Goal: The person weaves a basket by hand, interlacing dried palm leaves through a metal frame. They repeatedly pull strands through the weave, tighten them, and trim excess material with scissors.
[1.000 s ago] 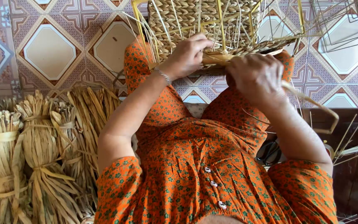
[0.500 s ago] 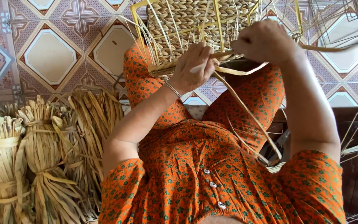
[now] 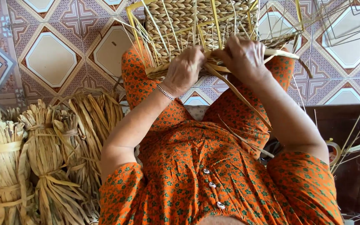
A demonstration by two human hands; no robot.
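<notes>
We are mid-weave: our left hand [image 3: 184, 68] pins the woven basket [image 3: 196, 21], right hand [image 3: 240, 56] gripping a straw strand [image 3: 240, 98]; next, tuck it.

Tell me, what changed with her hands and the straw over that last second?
The right hand, which had swung the long straw strand up and outward, came back in beside the left hand at the edge of the woven basket. The strand now trails down over the lap. The left hand stayed gripping the rim; the tied straw bundles did not move.
</notes>
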